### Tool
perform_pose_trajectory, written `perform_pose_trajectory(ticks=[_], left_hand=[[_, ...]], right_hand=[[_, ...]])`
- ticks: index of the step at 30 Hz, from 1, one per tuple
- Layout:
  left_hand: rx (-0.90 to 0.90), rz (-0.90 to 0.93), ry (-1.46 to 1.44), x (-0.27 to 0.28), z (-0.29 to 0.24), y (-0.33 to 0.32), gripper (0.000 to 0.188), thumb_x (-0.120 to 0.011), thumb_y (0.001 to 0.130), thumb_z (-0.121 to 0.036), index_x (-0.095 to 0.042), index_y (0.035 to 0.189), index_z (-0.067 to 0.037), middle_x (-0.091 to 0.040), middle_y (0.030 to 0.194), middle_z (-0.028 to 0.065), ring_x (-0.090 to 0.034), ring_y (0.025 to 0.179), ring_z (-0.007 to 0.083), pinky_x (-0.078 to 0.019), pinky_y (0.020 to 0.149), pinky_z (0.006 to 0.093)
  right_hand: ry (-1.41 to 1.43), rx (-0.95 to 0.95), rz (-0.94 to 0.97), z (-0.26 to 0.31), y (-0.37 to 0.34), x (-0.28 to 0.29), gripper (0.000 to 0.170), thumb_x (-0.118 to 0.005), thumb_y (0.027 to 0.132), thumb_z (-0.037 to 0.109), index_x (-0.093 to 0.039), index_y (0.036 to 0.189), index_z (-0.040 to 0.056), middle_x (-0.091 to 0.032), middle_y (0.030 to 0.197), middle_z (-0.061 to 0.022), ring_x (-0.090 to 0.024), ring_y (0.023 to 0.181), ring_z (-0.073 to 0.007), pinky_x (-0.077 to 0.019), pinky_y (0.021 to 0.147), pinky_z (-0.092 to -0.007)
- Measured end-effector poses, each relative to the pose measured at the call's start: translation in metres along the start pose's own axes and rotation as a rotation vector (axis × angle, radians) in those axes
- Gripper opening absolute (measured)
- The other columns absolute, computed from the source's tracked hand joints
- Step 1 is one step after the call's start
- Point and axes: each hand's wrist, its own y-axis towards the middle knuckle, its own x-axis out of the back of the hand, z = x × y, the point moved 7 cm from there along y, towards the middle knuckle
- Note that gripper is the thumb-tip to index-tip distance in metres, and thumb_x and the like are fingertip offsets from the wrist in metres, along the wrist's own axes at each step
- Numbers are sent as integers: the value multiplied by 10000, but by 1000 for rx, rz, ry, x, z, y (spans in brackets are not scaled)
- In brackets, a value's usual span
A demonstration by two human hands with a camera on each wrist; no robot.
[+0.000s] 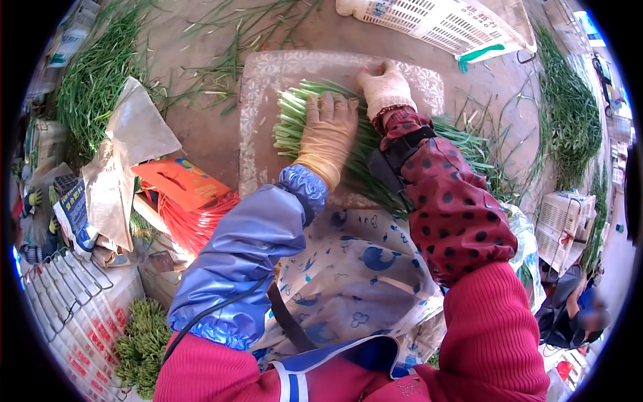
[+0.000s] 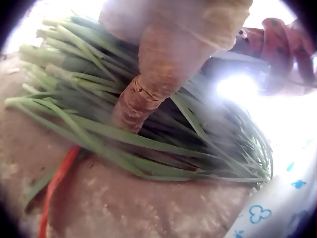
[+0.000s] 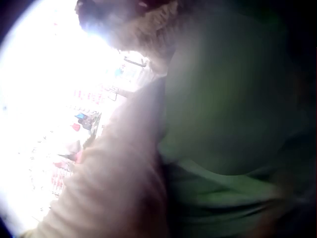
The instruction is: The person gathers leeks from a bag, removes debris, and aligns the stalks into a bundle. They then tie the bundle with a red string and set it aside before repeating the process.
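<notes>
A bundle of chives [image 1: 291,124] with pale stem ends lies across a patterned board [image 1: 258,157]. My left hand [image 1: 327,130], in a tan rubber glove, grips the bundle from above near the stem ends. In the left wrist view its thumb [image 2: 143,96] presses down into the green leaves. A red strip [image 2: 60,183] comes out from under the bundle on the near side. My right hand [image 1: 386,87], in a pale knit glove, is at the far side of the bundle with curled fingers; a bit of red shows at its fingertips. The right wrist view is blurred.
A bunch of red strips with an orange tag [image 1: 184,184] lies left of the board. Behind stands a white crate [image 1: 435,27]. Loose chives pile up at the left [image 1: 100,80] and right [image 1: 569,120]. A patterned apron [image 1: 355,268] covers the lap.
</notes>
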Motion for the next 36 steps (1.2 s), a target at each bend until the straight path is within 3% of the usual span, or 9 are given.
perform_pose_trajectory(ticks=[1, 4, 8, 13, 16, 22, 25, 28, 36], left_hand=[[1, -10, 3, 0, 0, 0, 463, -429, 922, -148, -460, 1382, -105, -510, 1304, 141, -430, 1286, 332, -293, 1111, 532], [-1, -35, 18, -1, 0, 0, 454, -439, 916, -149, -478, 1365, -99, -514, 1300, 141, -435, 1280, 331, -302, 1103, 531], [13, 3, 29, 1, 0, 1, 447, -456, 905, -159, -500, 1344, -81, -506, 1311, 140, -430, 1286, 328, -304, 1104, 529], [38, -15, 70, -5, -1, -4, 422, -473, 891, -162, -537, 1295, -54, -492, 1333, 142, -424, 1292, 325, -299, 1111, 523], [36, -37, 49, -2, 0, -5, 415, -476, 887, -156, -543, 1284, -55, -486, 1341, 142, -424, 1292, 323, -298, 1112, 521], [45, -83, 24, -2, 0, -10, 420, -473, 896, -161, -522, 1304, -78, -486, 1345, 141, -422, 1292, 321, -296, 1113, 533], [39, -91, 6, -2, 0, -12, 425, -470, 902, -168, -507, 1318, -89, -484, 1351, 138, -416, 1303, 321, -294, 1114, 540], [37, -54, -19, -3, 1, -12, 430, -468, 905, -172, -503, 1327, -92, -480, 1360, 140, -408, 1314, 325, -287, 1117, 549], [20, -5, 45, -3, 0, -11, 428, -474, 902, -169, -507, 1321, -86, -477, 1364, 140, -413, 1309, 329, -280, 1121, 552]], right_hand=[[74, -39, -18, -1, -1, 4, 365, -663, 827, 261, -674, 1161, 115, -694, 1063, -180, -645, 1055, -332, -497, 916, -412], [-177, 451, -341, 23, -10, 17, 371, -640, 844, 282, -661, 1134, 51, -662, 1123, -177, -612, 1081, -352, -481, 933, -393], [-659, 573, 105, 51, -17, -14, 297, -579, 881, 222, -677, 1147, 135, -640, 1180, -160, -583, 1144, -337, -470, 973, -405], [-797, 602, 79, 49, -15, -32, 316, -607, 846, 106, -693, 1149, 122, -678, 1149, -142, -640, 1107, -316, -537, 893, -432], [-788, 624, 49, 44, -16, -29, 320, -589, 870, 200, -654, 1164, 92, -641, 1200, -160, -599, 1136, -333, -482, 968, -426], [-561, 617, 104, 39, -20, -23, 392, -658, 847, 182, -637, 1232, 107, -633, 1228, -158, -596, 1158, -336, -481, 984, -422], [-447, 614, -12, 36, -27, -10, 427, -674, 843, 214, -622, 1252, 103, -619, 1250, -161, -567, 1200, -329, -456, 1014, -419], [-427, 442, 90, 32, -27, -9, 445, -690, 828, 222, -624, 1250, 98, -621, 1239, -176, -578, 1184, -331, -463, 1005, -417], [-819, 537, 188, 38, -10, -39, 209, -639, 812, 170, -758, 958, 77, -709, 999, -179, -685, 975, -356, -557, 833, -430]])
